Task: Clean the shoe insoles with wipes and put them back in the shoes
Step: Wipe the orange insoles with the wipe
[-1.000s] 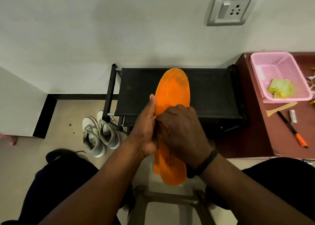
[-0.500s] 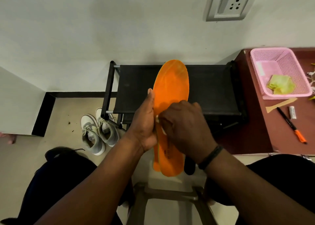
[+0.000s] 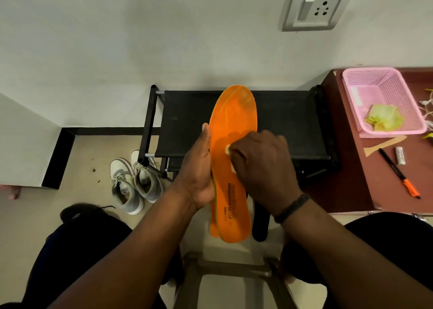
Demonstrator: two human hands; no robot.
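Observation:
An orange insole (image 3: 233, 119) stands upright in front of me, toe end up. My left hand (image 3: 199, 170) grips its left edge at mid-length, thumb along the rim. A second orange insole edge shows just behind it at the bottom. My right hand (image 3: 262, 168) presses a small pale wipe (image 3: 228, 150) against the insole's middle, fingers curled round the wipe. A pair of grey-white shoes (image 3: 133, 179) stands on the floor at the left, beside the rack. A dark shoe or insole (image 3: 260, 224) peeks out below my right wrist.
A black fabric shoe rack (image 3: 288, 121) stands against the wall behind the insole. At right, a brown table (image 3: 346, 179) bears a pink basket (image 3: 351, 93) with a yellow-green cloth (image 3: 384, 120), a marker (image 3: 398, 172) and a small tube (image 3: 400, 155). A stool frame (image 3: 234, 269) lies below.
My right hand with the wipe has slid up the insole from near the heel part to its middle. The printed heel area now shows. The left hand keeps its grip.

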